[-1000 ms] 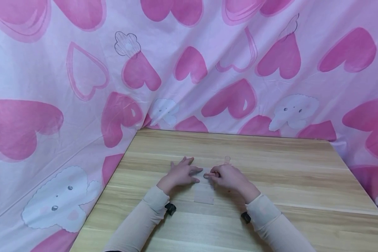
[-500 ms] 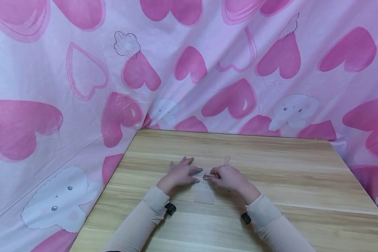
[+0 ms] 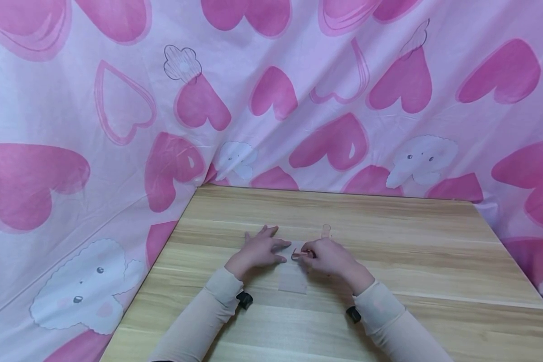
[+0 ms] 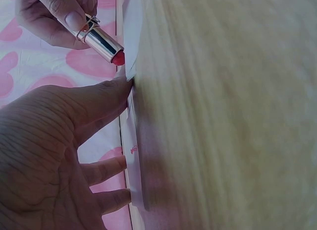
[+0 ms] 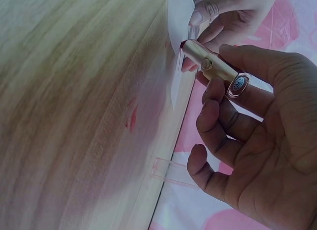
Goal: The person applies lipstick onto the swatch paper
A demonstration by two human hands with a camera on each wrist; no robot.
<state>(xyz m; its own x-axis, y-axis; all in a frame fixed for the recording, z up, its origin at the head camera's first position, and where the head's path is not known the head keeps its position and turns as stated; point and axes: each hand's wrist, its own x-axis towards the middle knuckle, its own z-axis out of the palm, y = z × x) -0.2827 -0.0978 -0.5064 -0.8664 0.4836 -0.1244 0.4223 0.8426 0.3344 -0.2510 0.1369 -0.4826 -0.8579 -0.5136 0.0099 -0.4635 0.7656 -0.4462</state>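
My right hand (image 3: 329, 255) pinches a lipstick (image 5: 213, 64) with a gold tube between thumb and fingers. Its red tip (image 4: 118, 58) points at a thin white paper sheet (image 3: 292, 282) lying on the table; whether it touches the sheet I cannot tell. Spread out at the left of the sheet, my left hand (image 3: 259, 249) rests its fingertips on it. A small pink-red mark (image 4: 133, 149) shows on the paper near the left fingers in the left wrist view.
A clear cap-like piece (image 3: 326, 230) lies beyond my right hand. Red smears (image 5: 131, 116) show near the right hand in the right wrist view. The wooden table (image 3: 389, 216) meets a pink heart-patterned curtain (image 3: 271, 141) at its back and left.
The lipstick in my right hand has shifted very slightly toward me and tilted a little. My left hand and the paper have stayed put.
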